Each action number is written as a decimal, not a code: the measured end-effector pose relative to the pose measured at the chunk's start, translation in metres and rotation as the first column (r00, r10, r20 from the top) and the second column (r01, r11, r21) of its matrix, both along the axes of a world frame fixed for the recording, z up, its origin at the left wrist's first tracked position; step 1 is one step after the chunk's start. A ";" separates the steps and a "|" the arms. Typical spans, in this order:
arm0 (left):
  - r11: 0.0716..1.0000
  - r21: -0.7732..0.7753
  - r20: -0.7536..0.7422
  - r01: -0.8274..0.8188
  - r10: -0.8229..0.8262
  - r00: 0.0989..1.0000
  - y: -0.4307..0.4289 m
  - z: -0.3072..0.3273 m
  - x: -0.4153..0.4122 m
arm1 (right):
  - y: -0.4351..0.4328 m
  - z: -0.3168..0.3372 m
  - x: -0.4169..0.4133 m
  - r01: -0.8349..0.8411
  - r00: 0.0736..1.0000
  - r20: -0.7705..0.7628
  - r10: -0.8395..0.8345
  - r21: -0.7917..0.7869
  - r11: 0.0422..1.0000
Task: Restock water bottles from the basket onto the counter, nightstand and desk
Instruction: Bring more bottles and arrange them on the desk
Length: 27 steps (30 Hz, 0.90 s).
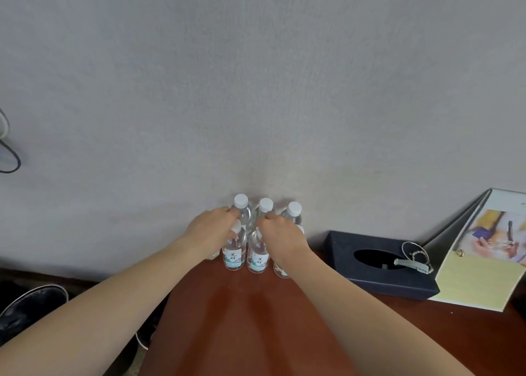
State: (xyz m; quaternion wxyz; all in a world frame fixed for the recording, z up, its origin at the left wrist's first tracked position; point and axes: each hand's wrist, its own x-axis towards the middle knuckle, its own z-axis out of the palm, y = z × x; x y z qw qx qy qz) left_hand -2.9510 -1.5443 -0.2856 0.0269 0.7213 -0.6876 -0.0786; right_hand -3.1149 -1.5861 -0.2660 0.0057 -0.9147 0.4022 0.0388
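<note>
Six water bottles (234,254) stood in two rows on the counter (256,324), just left of the dark tissue box (355,273), against the wall (256,91). The left hand (210,229) and right hand (280,237) each curled their grip round bottle tops, hiding the front caps. A chained metal clip (410,262) lay on the box, with a propped booklet (481,270) to its right.

On front bottles (233,244): dark brush-style label chars (too blurred to read); no other text legible.
</note>
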 end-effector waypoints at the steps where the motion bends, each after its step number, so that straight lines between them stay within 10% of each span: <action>1: 1.000 -0.005 -0.006 0.000 0.000 1.000 -0.002 0.000 0.000 | -0.002 -0.001 0.000 -0.004 1.000 0.003 0.004 -0.016 1.000; 15: 1.000 0.016 -0.036 0.003 -0.002 0.999 -0.011 -0.002 0.001 | -0.035 0.018 -0.045 0.015 0.994 0.107 -0.013 -0.013 1.000; 20: 0.997 0.080 -0.033 -0.002 0.005 0.999 -0.016 0.002 0.002 | -0.035 0.020 -0.072 0.031 0.998 -0.058 -0.018 0.230 0.973; 27: 0.990 0.141 -0.038 -0.004 0.010 0.999 -0.020 0.005 0.002 | -0.028 -0.013 -0.064 0.105 0.994 0.001 -0.105 0.069 0.992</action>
